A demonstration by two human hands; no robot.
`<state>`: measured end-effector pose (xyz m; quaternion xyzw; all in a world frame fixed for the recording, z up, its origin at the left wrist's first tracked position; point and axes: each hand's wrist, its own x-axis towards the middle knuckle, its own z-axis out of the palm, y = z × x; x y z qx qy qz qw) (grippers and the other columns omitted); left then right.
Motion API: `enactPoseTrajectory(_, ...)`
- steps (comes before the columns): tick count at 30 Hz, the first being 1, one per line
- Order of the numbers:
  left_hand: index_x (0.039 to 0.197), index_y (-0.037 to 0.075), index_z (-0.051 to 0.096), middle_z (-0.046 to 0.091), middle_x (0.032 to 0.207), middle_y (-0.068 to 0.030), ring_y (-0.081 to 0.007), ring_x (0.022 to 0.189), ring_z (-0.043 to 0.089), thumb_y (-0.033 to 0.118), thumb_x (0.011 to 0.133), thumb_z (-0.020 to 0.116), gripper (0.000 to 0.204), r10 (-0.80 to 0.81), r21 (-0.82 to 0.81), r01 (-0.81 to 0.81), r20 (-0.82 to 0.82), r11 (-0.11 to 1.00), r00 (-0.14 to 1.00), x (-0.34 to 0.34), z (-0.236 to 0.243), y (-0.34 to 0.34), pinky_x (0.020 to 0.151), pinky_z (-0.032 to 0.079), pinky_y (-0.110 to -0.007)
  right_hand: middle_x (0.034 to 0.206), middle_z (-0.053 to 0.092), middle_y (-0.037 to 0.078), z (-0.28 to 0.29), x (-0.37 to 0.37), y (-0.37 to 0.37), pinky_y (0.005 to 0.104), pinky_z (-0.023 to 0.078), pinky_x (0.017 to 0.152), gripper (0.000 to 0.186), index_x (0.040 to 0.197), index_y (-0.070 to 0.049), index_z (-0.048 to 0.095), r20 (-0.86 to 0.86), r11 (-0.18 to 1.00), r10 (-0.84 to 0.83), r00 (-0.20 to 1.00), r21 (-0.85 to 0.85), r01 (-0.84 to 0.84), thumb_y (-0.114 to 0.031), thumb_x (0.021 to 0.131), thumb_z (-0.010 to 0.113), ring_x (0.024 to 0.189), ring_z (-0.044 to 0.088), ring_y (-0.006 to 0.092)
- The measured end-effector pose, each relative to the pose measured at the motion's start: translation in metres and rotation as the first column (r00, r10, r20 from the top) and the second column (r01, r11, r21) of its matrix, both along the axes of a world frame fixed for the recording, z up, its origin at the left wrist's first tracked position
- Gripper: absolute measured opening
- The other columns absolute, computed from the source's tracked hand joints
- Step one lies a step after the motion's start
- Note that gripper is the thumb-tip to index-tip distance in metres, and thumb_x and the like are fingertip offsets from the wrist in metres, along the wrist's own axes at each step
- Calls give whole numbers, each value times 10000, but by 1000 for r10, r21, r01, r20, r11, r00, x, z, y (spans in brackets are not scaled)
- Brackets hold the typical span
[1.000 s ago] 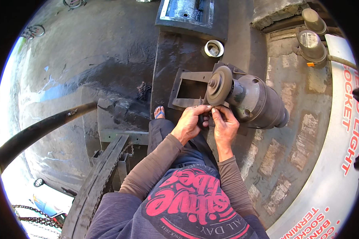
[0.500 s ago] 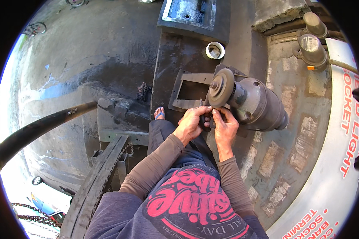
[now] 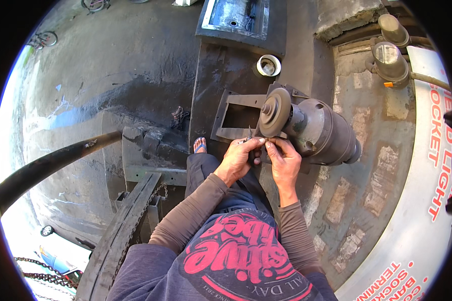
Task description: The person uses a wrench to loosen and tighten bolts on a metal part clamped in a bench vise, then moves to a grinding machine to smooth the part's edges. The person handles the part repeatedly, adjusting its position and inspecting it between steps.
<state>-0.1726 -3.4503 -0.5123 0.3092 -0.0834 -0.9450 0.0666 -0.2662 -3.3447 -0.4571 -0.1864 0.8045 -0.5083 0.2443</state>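
A grinding wheel point(image 3: 280, 111) is mounted on the shaft of a large grey motor point(image 3: 331, 131) in front of me. My left hand point(image 3: 238, 159) is closed round a dark tool point(image 3: 249, 132) whose narrow tip sticks up past the fingers; its kind I cannot make out. Beside it, thumb and fingers of my right hand point(image 3: 285, 158) are pinched together just under the wheel's lower edge. Both sets of fingertips nearly meet there. Whatever small piece lies between them is too small and covered to name.
A metal frame point(image 3: 231, 113) extends left of the wheel. Beyond it stand a white tub point(image 3: 268, 65) and a metal-rimmed basin point(image 3: 234, 22). A thick dark pipe point(image 3: 60, 161) and a steel beam point(image 3: 120, 226) with chain are at left. At right hangs a white sign point(image 3: 407, 200).
My left hand has shifted slightly, and more of the dark tool's tip shows above it. The right hand stays pinched under the wheel. The whole view has moved a little.
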Motion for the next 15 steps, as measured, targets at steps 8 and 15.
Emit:
enactPoseTrajectory(8, 1015, 22, 696, 635, 887, -12, -102, 741, 532, 151, 973, 676, 137, 52, 141, -57, 38, 988, 998, -7, -12, 5, 591, 429, -265, 1010, 734, 64, -14, 10, -9, 256, 531, 791, 175, 1070, 58, 723, 56, 986, -114, 992, -117, 120, -60, 944, 744, 874, 666, 115)
enactPoseTrajectory(15, 1018, 23, 705, 644, 898, -11, -100, 744, 533, 155, 968, 684, 143, 35, 57, -36, 13, 998, 999, -4, -4, 2, 591, 434, -259, 951, 715, 39, -11, 3, -7, 241, 516, 761, 148, 1045, 53, 716, 139, 987, -80, 987, -131, 99, -54, 946, 741, 843, 637, 89)
